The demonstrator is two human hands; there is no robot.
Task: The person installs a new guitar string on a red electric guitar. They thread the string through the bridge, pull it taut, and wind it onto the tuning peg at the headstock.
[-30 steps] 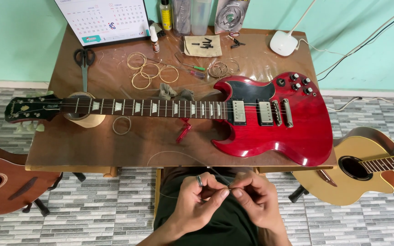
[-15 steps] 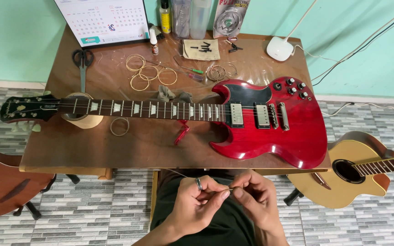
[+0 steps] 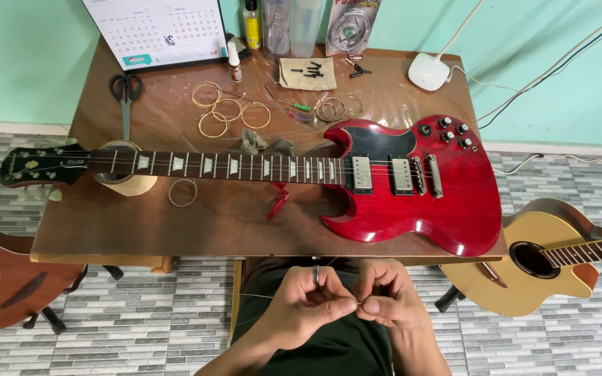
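Observation:
My left hand [image 3: 309,303] and my right hand [image 3: 386,296] meet in front of my lap, below the table's near edge. Both pinch a thin guitar string [image 3: 256,296] between thumb and fingertips; the wire trails off to the left. A ring sits on a left-hand finger. On the brown table [image 3: 141,223] above them lies a red electric guitar [image 3: 412,177], its body to the right and its dark headstock [image 3: 36,166] overhanging the left edge.
Coiled strings [image 3: 228,111], scissors [image 3: 126,90], a screwdriver [image 3: 290,104], a small bottle [image 3: 234,63], a calendar [image 3: 158,31] and a white lamp base [image 3: 428,71] sit at the table's back. A yellow acoustic guitar [image 3: 548,254] stands right, a brown one [image 3: 1,285] left.
The view has shifted slightly. My hands have closed together, fingertips now touching around the string, which was held a little wider apart before.

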